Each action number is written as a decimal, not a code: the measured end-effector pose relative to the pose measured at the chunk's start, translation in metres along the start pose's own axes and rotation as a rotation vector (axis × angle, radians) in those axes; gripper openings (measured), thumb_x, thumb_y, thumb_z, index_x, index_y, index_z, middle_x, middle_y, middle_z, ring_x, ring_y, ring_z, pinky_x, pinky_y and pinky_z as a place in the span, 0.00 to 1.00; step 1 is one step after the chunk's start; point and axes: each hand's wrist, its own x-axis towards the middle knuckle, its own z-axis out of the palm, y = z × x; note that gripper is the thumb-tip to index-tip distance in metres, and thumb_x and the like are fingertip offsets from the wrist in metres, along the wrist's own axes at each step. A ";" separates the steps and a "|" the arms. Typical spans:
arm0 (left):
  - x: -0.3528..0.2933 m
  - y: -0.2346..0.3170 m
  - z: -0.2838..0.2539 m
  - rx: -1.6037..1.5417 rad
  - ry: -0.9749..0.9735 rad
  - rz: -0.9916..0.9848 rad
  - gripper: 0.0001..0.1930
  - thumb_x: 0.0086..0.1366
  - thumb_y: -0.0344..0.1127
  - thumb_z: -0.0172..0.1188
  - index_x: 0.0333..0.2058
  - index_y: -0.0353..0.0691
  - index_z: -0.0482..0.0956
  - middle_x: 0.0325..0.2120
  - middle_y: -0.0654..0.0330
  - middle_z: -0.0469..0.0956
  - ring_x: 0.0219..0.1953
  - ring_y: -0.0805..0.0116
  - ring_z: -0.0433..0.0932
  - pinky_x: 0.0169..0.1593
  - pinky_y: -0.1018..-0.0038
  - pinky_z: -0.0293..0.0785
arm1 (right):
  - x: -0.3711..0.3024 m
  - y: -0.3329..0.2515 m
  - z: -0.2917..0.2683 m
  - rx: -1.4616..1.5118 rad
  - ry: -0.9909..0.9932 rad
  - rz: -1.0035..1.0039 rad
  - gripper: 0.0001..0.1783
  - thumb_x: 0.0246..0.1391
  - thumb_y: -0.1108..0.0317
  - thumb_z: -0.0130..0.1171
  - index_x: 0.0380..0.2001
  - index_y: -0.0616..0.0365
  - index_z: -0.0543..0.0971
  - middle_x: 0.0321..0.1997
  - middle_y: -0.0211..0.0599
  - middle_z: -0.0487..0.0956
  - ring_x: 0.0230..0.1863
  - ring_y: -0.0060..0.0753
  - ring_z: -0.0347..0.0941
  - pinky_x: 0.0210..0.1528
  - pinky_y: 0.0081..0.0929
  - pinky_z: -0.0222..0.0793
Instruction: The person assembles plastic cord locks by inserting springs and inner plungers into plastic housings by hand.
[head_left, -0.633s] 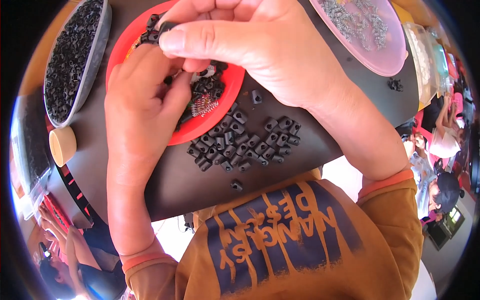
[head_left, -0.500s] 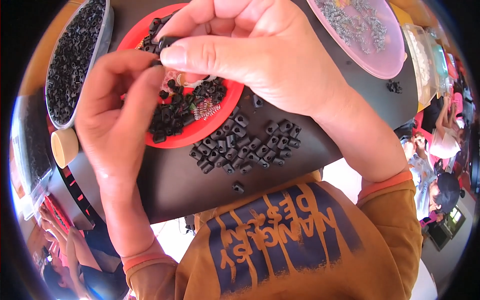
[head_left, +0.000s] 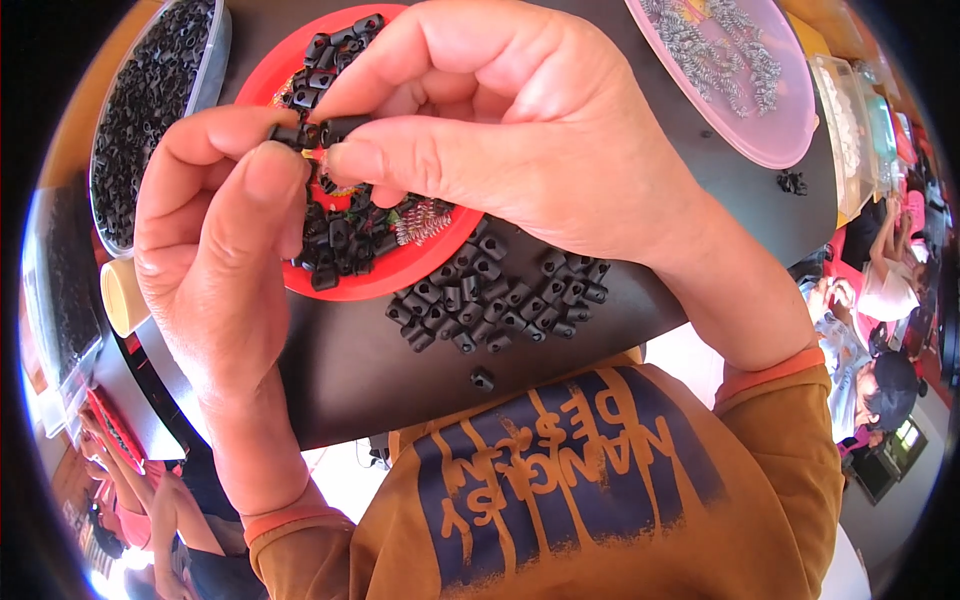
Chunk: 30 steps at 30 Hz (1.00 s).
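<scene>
Above the red plate [head_left: 435,262], my two hands meet with fingertips close together. My right hand [head_left: 520,130] pinches a black cord-lock barrel [head_left: 345,127] between thumb and fingers. A smaller black plastic piece [head_left: 286,134] is gripped between the thumb and forefinger of my left hand [head_left: 220,240], its end turned toward the barrel. Whether the two pieces touch is hard to see. On the plate lie more black pieces and some metal springs [head_left: 422,221], partly covered by my hands. A pile of black barrels [head_left: 490,300] rests on the dark table just below the plate.
A long tub [head_left: 221,55] full of small black parts stands at left, near a beige round object [head_left: 124,298]. The pink translucent tray [head_left: 795,125] at upper right holds springs. A single barrel [head_left: 482,378] lies near the table edge. Other people sit on both sides.
My hands have shifted slightly down, and the left one has turned so its black piece shows beside the barrel. More of the plate's upper part is now visible.
</scene>
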 end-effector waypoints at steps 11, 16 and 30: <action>-0.007 0.002 -0.003 0.433 0.079 0.083 0.09 0.65 0.24 0.56 0.43 0.30 0.77 0.36 0.59 0.76 0.25 0.80 0.66 0.30 0.84 0.61 | 0.006 0.013 0.011 -0.457 0.209 -0.303 0.08 0.45 0.75 0.66 0.32 0.60 0.79 0.24 0.39 0.80 0.26 0.38 0.78 0.31 0.28 0.73; -0.007 0.003 -0.001 0.373 0.069 0.105 0.07 0.64 0.25 0.60 0.40 0.32 0.79 0.31 0.63 0.78 0.25 0.82 0.69 0.30 0.88 0.64 | 0.003 0.011 0.010 -0.627 0.196 -0.448 0.09 0.45 0.74 0.65 0.33 0.59 0.79 0.25 0.40 0.79 0.28 0.40 0.78 0.31 0.30 0.73; -0.005 0.005 -0.003 0.132 -0.001 -0.058 0.06 0.64 0.26 0.58 0.39 0.33 0.77 0.29 0.65 0.75 0.24 0.83 0.66 0.27 0.87 0.61 | 0.001 0.017 0.013 -0.640 0.179 -0.615 0.10 0.49 0.72 0.63 0.33 0.57 0.73 0.27 0.41 0.78 0.31 0.46 0.78 0.32 0.35 0.72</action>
